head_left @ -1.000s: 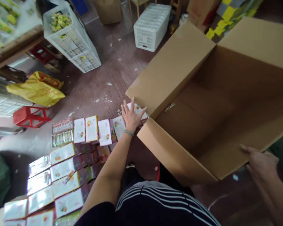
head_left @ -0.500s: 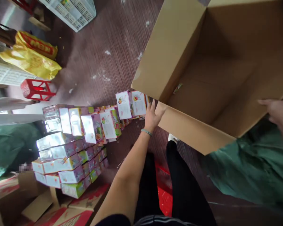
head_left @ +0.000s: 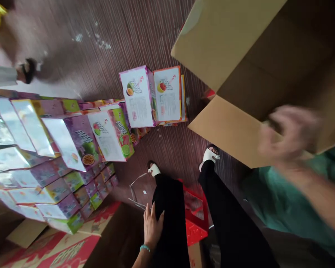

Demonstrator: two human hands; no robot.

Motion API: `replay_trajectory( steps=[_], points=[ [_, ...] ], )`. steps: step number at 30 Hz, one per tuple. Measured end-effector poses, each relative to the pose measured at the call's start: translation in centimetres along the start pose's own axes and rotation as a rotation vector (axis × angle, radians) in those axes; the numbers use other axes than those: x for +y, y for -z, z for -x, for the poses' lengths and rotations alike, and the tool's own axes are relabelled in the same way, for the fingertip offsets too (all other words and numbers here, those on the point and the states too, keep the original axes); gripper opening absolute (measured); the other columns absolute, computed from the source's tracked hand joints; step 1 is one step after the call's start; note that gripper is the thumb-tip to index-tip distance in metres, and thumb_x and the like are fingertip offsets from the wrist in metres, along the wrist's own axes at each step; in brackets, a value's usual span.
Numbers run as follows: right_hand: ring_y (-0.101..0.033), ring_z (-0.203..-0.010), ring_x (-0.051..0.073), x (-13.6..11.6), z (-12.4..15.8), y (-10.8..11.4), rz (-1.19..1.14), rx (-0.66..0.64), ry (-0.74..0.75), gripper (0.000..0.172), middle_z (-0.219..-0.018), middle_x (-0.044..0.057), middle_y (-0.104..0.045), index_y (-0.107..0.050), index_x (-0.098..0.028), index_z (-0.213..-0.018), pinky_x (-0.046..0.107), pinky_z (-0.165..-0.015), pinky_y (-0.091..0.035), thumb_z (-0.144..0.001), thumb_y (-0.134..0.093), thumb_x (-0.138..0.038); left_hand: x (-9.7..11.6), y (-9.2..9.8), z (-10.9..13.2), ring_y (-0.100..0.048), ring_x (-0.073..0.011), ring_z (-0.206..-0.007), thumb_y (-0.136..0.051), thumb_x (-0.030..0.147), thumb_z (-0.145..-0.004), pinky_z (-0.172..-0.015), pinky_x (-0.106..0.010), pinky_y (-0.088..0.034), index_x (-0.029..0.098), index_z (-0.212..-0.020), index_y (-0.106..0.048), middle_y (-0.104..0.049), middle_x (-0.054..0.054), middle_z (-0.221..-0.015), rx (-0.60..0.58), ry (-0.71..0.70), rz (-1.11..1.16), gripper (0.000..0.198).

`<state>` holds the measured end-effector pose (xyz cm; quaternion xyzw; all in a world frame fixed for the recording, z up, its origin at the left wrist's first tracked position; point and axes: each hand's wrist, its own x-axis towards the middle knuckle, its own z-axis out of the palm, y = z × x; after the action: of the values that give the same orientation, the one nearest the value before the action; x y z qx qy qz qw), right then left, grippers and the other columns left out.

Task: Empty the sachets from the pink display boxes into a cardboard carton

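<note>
We note the right hand (head_left: 290,136), blurred, at the edge of the raised cardboard carton (head_left: 248,59); its grip cannot be told, though it appears to bear the carton. The left hand (head_left: 153,227) lies open on the black trousers (head_left: 170,227), holding nothing, near fruit-printed boxes (head_left: 110,136) stacked on the floor (head_left: 72,63).

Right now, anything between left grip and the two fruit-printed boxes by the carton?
Yes: the left hand sits against the black trouser leg, whose white sandal lies directly between it and the two boxes.
</note>
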<state>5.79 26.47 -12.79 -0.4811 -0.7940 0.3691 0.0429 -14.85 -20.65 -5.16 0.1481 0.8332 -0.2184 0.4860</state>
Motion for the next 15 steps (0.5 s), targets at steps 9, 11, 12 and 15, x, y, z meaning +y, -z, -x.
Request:
replay_trajectory(
  steps=[9, 11, 12, 15],
  points=[
    [-0.049, -0.131, 0.030, -8.6, -6.3, -33.3, 0.122, -0.761, 0.077, 0.042, -0.147, 0.016, -0.049, -0.062, -0.013, -0.134, 0.046, -0.109, -0.043, -0.097, -0.045, -0.004, -8.6, -4.6, -1.7, -0.043, -0.0323, -0.141, -0.043, 0.056, -0.090, -0.119, -0.048, -0.038, 0.013, -0.140, -0.057, -0.046, -0.015, -0.154, 0.088, 0.023, 0.250, 0.067],
    [-0.035, -0.141, 0.033, -7.0, -7.9, -36.9, 0.172, -0.725, 0.027, 0.052, -0.156, 0.017, -0.037, -0.053, -0.013, -0.145, 0.050, -0.114, -0.037, -0.096, -0.041, 0.000, -10.9, -5.7, -1.9, -0.047, -0.0334, -0.139, -0.045, 0.060, -0.087, -0.116, -0.049, -0.042, 0.016, -0.135, -0.062, -0.049, -0.013, -0.152, 0.054, 0.066, 0.292, 0.066],
    [-0.028, -0.145, 0.034, -6.3, -8.4, -38.1, 0.194, -0.695, 0.010, 0.056, -0.158, 0.017, -0.032, -0.048, -0.014, -0.149, 0.052, -0.116, -0.033, -0.096, -0.039, 0.001, -11.8, -6.1, -1.9, -0.048, -0.0337, -0.137, -0.046, 0.060, -0.086, -0.114, -0.049, -0.044, 0.018, -0.132, -0.064, -0.050, -0.012, -0.151, 0.032, 0.080, 0.311, 0.065],
    [-0.029, -0.142, 0.032, -5.1, -8.9, -40.6, 0.254, -0.565, -0.069, 0.058, -0.156, 0.019, -0.032, -0.037, -0.016, -0.156, 0.050, -0.115, -0.032, -0.100, -0.028, -0.002, -13.4, -7.2, -2.0, -0.052, -0.0330, -0.133, -0.045, 0.056, -0.088, -0.111, -0.049, -0.046, 0.020, -0.128, -0.067, -0.053, -0.010, -0.150, 0.050, 0.077, 0.338, 0.059]
  ],
)
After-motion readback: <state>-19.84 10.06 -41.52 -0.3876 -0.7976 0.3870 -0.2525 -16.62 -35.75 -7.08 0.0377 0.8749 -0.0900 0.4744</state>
